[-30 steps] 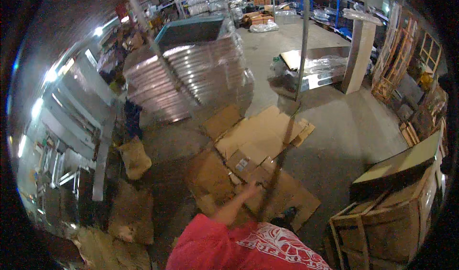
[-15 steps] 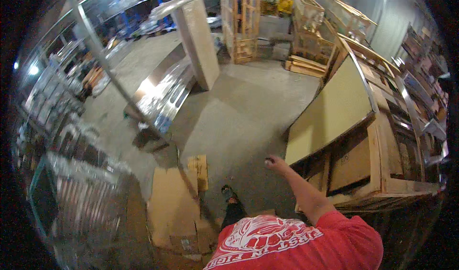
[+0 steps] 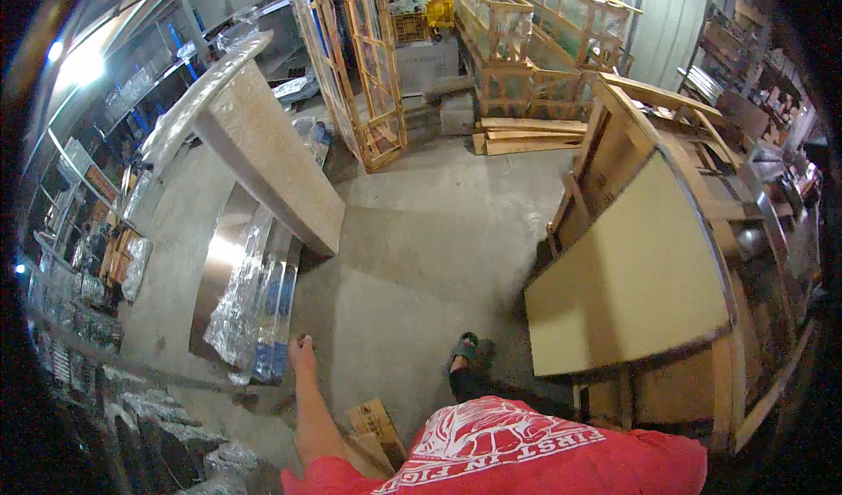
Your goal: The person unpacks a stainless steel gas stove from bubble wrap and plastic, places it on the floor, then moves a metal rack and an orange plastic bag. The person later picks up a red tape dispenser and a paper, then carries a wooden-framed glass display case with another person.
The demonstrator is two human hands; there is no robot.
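My left hand [image 3: 302, 351] hangs low at the left with its fingers curled in, and no object shows in it. It appears nearest to a stack of metal panels in clear and blue film [image 3: 263, 298] on the floor, though whether they touch is unclear. My right hand is out of view. A sandaled foot [image 3: 466, 346] is stepping forward on the concrete floor [image 3: 412, 241]. Below my left arm lies a piece of brown cardboard [image 3: 375, 423].
A tall wrapped panel-like piece [image 3: 267, 144] stands at left. At right, a pale yellow board [image 3: 631, 276] leans on a wooden crate [image 3: 732, 381]. Wooden planks [image 3: 533, 135], an upright wooden frame [image 3: 377, 74] and slatted crates [image 3: 500, 26] stand farther back.
I have moved forward, so the wrapped panels and the yellow board are nearer. My left hand has come into view, and my right hand has left it. The cardboard has mostly slid out below.
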